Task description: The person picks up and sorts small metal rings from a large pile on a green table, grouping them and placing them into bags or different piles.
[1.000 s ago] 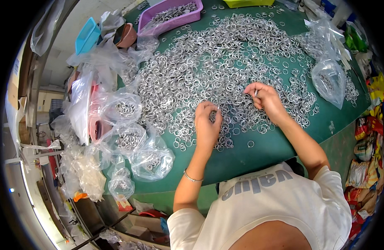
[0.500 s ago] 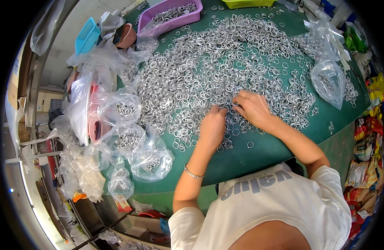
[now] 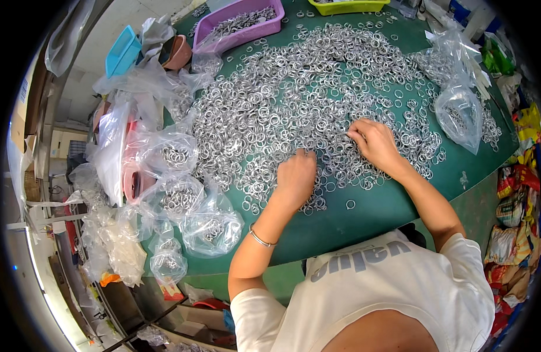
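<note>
A wide heap of small silvery metal rings (image 3: 247, 105) is spread over the green table (image 3: 294, 237). At the near side of the heap my left hand (image 3: 297, 179) is closed, knuckles up, its fingertips down among the rings and partly hidden. My right hand (image 3: 375, 144) is to the right and a little farther off, thumb and fingers drawn together in a pinch just over the rings. Whatever either hand holds is too small or covered to make out. One loose ring (image 3: 350, 204) lies apart near the front edge.
Clear plastic bags with rings (image 3: 212, 229) crowd the table's left side, and another bag (image 3: 461, 117) is at the right. A purple basin (image 3: 241, 36) of metal pieces and a yellow-green tray (image 3: 350, 7) stand at the back. A blue container (image 3: 122, 51) is at far left.
My hands have moved apart: the right one has shifted to the right, and the left one slightly left. The view has moved a little too.
</note>
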A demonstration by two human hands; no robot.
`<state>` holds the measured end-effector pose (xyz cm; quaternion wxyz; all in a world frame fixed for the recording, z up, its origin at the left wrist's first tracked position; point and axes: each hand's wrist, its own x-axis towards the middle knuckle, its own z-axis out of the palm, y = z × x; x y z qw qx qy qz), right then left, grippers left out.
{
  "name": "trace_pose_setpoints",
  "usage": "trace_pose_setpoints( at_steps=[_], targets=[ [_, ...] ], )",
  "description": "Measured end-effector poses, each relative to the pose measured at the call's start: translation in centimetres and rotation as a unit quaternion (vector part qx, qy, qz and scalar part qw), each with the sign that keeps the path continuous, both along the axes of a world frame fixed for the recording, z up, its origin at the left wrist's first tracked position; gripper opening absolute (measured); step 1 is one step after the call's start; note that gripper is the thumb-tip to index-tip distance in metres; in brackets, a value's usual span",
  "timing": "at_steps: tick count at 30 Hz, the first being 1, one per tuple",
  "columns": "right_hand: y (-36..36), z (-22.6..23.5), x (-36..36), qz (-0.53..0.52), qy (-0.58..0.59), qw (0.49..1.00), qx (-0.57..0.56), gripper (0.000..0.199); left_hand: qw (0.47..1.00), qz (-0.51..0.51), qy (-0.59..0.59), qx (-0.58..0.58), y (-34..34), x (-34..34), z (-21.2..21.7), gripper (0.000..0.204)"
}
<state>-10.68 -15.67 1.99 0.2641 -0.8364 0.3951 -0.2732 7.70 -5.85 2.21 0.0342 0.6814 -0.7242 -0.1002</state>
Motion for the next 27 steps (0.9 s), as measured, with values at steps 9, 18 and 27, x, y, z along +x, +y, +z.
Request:
trace_pose_setpoints(
  at_steps=[9,18,27],
  targets=[
    [-1.3,-0.1,-1.1,-0.044,0.058,0.994,0.079,0.015,0.995,0.019,0.087,-0.048,0.6,0.5,-1.0,0.009],
    [-0.1,-0.3,-0.7,-0.006,0.119,0.993,-0.024,0.021,0.942,0.119,0.286,-0.127,1.0,0.1,-1.2,0.012],
    [1.5,0.3,-0.4,0.067,-0.161,0.922,0.345,0.017,0.492,0.237,0.83,0.109,1.0,-1.6,-1.1,0.023]
  ],
)
